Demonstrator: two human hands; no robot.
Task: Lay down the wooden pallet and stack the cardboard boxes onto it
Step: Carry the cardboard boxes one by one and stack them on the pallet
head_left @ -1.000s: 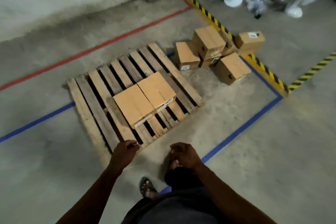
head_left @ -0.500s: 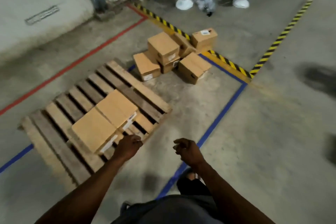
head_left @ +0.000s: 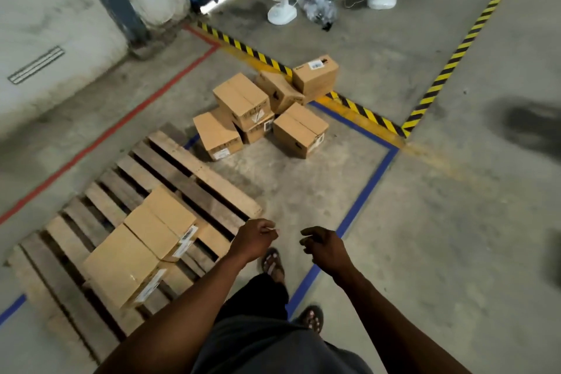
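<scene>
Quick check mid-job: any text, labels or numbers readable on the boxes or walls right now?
None can be read.
White stickers on the two boxes on the pallet: blurred.
Label on the far top box: too small.
Stickers on the floor boxes: illegible.
Grey wall plate: no text readable.

Single head-worn view looks steeply forward and down, standing height above floor (head_left: 455, 222).
</scene>
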